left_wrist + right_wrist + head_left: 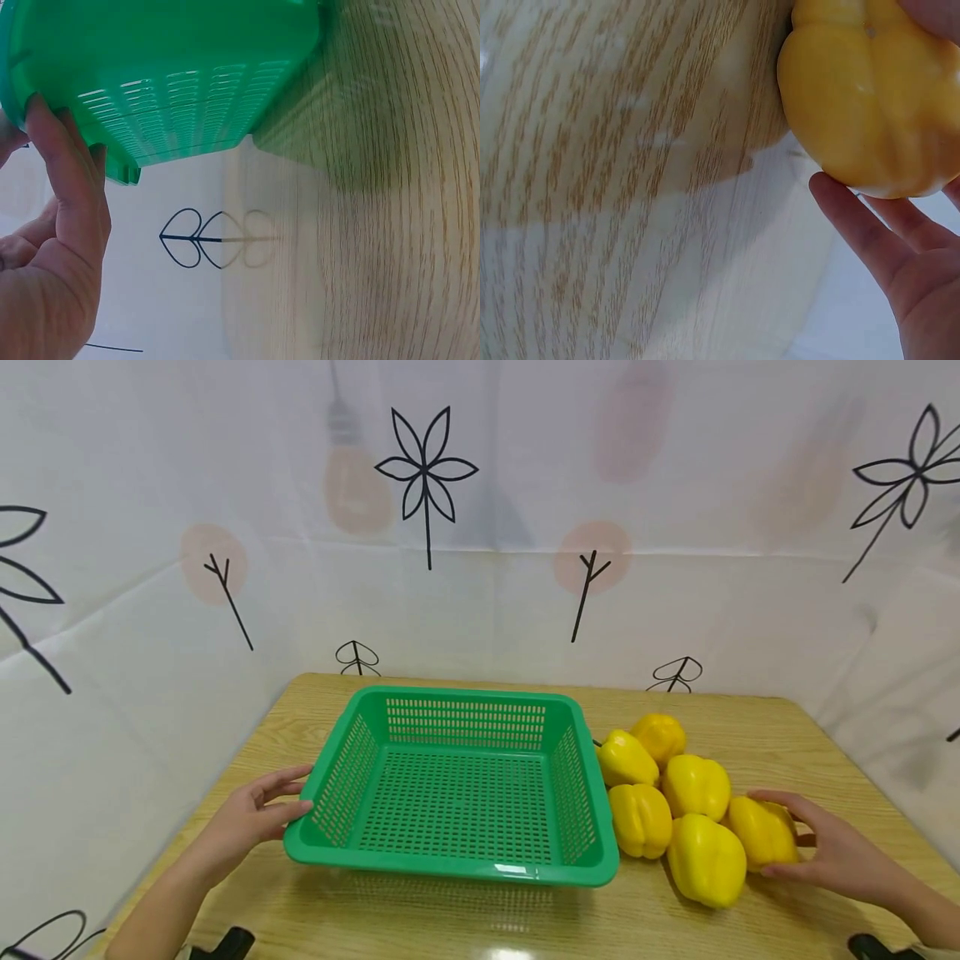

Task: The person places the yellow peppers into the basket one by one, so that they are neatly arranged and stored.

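A green plastic basket (457, 866) with slotted walls stands on the table, nothing inside it. At its left rim, my left hand (251, 810) holds the edge; the left wrist view shows the fingers (64, 161) under the rim of the basket (172, 45). Several yellow bell peppers (697, 787) lie grouped against the basket's right side. Around the rightmost bell pepper (759, 832) my right hand (836, 852) has its thumb and fingers. Close up in the right wrist view, fingertips (826, 184) touch this bell pepper (855, 97), which is partly out of frame.
The wood-grain table (712, 718) is glossy and reflects the basket. Behind it and along both sides hangs a pale cloth (495, 618) printed with plants and bulbs. The nearest bell pepper (707, 860) sits just left of the held one.
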`<action>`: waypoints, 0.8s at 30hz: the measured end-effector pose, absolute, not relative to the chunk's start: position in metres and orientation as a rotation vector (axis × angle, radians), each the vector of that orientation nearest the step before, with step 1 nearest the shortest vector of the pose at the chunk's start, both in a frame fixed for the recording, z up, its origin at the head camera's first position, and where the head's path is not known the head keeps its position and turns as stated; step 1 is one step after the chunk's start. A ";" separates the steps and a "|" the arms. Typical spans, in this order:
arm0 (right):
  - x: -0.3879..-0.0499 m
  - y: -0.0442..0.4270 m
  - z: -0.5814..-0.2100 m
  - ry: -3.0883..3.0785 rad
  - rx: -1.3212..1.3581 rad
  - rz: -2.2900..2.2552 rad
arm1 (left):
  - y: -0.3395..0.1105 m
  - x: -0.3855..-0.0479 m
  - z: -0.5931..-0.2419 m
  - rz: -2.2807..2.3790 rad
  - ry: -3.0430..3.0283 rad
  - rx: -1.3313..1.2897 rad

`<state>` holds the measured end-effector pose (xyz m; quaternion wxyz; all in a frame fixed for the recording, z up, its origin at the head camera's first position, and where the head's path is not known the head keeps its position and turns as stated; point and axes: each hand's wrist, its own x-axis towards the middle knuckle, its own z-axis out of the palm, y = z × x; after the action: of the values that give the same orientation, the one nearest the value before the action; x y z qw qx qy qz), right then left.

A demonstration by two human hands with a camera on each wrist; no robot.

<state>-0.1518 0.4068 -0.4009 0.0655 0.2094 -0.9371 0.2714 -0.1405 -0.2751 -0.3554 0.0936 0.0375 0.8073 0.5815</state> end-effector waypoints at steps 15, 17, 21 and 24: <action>-0.150 0.404 -0.399 -2.832 0.560 0.836 | -0.274 -0.142 -0.354 1.751 2.387 0.114; -0.150 0.404 -0.398 -2.827 0.564 0.837 | -0.274 -0.141 -0.354 1.749 2.389 0.104; -0.151 0.405 -0.396 -2.796 0.567 0.838 | -0.275 -0.142 -0.355 1.749 2.387 0.120; -0.151 0.406 -0.393 -2.771 0.559 0.820 | -0.275 -0.142 -0.355 1.748 2.382 0.113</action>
<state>-0.1513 0.4055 -0.3934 0.0991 0.1889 -0.9368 0.2773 -0.1420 -0.2752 -0.3552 0.0924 0.0382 0.8022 0.5886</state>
